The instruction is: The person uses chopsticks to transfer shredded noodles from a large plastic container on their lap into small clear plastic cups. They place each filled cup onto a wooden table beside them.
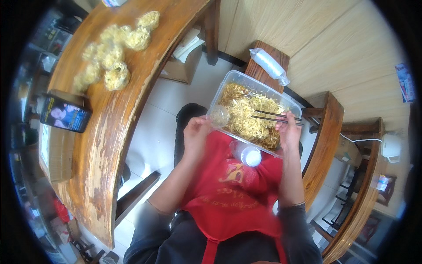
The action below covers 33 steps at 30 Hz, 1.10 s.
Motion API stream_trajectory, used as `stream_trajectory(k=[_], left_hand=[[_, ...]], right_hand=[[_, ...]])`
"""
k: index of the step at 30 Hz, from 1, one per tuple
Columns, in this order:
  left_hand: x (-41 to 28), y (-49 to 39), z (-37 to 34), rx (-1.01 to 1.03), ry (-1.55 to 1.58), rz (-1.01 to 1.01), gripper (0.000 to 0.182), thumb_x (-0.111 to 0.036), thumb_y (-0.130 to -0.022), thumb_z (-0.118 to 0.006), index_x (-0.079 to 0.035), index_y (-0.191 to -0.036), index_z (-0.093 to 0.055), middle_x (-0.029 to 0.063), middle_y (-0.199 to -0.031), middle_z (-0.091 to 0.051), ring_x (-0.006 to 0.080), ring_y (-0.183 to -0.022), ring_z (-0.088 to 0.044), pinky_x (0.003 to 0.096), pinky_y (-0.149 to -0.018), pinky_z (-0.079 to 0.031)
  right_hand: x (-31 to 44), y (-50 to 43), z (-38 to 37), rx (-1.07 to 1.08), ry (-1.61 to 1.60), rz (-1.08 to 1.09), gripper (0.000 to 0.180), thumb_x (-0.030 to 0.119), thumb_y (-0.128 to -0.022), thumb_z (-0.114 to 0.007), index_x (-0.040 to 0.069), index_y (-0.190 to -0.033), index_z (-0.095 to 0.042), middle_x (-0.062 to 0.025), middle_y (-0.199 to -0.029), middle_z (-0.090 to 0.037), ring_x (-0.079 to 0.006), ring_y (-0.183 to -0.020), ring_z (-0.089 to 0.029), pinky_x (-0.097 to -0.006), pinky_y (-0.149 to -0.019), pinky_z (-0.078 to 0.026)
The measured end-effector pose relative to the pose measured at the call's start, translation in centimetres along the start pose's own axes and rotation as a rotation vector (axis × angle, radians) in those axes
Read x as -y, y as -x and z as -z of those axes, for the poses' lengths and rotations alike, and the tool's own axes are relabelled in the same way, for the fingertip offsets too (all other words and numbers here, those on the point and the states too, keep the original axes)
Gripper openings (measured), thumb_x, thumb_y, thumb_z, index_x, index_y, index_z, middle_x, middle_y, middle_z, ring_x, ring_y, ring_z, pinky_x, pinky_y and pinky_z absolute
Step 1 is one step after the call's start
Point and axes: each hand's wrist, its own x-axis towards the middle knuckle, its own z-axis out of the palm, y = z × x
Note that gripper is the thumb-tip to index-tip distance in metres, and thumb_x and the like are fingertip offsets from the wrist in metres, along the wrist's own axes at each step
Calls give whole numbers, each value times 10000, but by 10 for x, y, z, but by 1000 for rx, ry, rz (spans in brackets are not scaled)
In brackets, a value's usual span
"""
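A small clear plastic cup (219, 116) is held in my left hand (195, 130), over the near left corner of a clear plastic tub (290, 100). Pale and brown shredded food (250, 114) covers the tub's bottom; I cannot tell what kind. My right hand (290, 130) grips a pair of black chopsticks (273, 116) above the tub's right side, their tips touching the shreds. On my lap, against the red apron (227, 194), lies a stack of clear plastic cups (247, 155) with its whitish end towards me.
Several clear cups or bags of pale shreds (117, 75) stand on the wooden table (108, 118) at left, beyond a black printed box (66, 114). Behind the tub, a wrapped sleeve of cups (269, 67) lies on a wooden bench (263, 49). Another bench (324, 138) stands at right.
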Motion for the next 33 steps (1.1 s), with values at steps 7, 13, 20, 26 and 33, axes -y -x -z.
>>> stream_trajectory(k=[7,13,20,26,33], left_hand=[[15,-22,-11,84,-208,23,88,-42,-984,-655,-47,-986,-568,49,-1041,-644,108,-908,-632,277,-830,-547],[18,-19,-29,109,-145,119,141,-71,-959,-698,-51,-1015,-570,37,-968,-647,113,-849,-647,277,-832,-566],[20,-16,-24,48,54,177,125,-32,-970,-673,-47,-1015,-557,56,-974,-628,158,-885,-673,329,-870,-609],[20,-18,-22,53,88,168,108,-29,-984,-653,-52,-1013,-552,60,-989,-619,158,-883,-663,338,-886,-613],[14,-17,-27,32,121,167,111,-27,-999,-632,-57,-1016,-527,59,-990,-606,150,-908,-642,361,-926,-603]], right_hand=[[67,12,-15,101,107,184,221,188,-1055,-573,-15,-995,-637,-168,-820,-706,-186,-564,-637,-314,-507,-532],[79,37,-62,165,405,247,290,238,-1061,-567,-33,-995,-646,-160,-819,-700,-173,-566,-652,-291,-515,-540],[79,69,-105,285,585,279,257,160,-1065,-560,-66,-1010,-669,-124,-831,-695,-144,-605,-663,-260,-558,-551],[83,82,-107,230,606,348,260,166,-1064,-564,-61,-1021,-685,-121,-826,-698,-151,-615,-679,-261,-555,-550],[88,95,-101,242,641,493,247,122,-1065,-544,-72,-998,-682,-126,-843,-708,-149,-613,-679,-249,-561,-539]])
